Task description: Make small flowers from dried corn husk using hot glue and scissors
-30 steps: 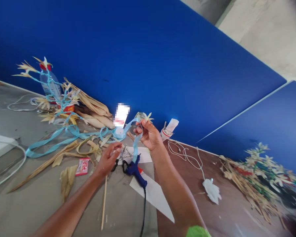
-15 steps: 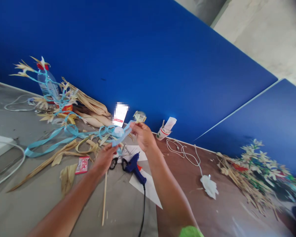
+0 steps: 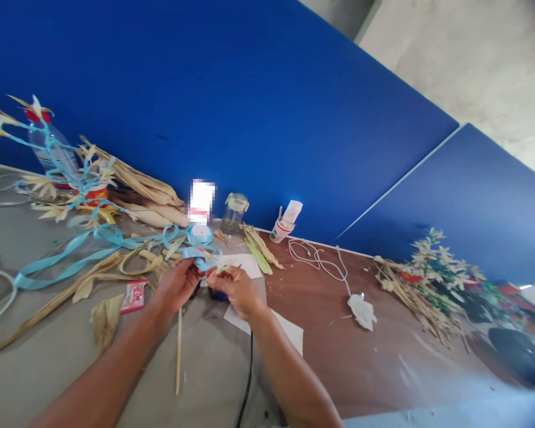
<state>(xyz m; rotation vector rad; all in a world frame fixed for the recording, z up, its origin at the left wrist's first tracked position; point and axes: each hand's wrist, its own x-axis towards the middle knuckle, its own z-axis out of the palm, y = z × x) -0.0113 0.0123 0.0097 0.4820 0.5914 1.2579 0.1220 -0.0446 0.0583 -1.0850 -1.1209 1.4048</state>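
Now bringing R hand (image 3: 234, 288) down beside L hand (image 3: 181, 282), pinching tight on pale husk piece (image 3: 225, 269) in R & blue ribbon (image 3: 196, 257) in L, just nr side of ribbon roll (image 3: 200, 234), prob. working both together.

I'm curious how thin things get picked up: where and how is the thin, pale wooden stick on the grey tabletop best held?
Probably near the middle of the thin, pale wooden stick, pinched across its width from above, coming from the person's side. It lies straight away from the person, near end uncovered, while its far end sits close to the left hand.
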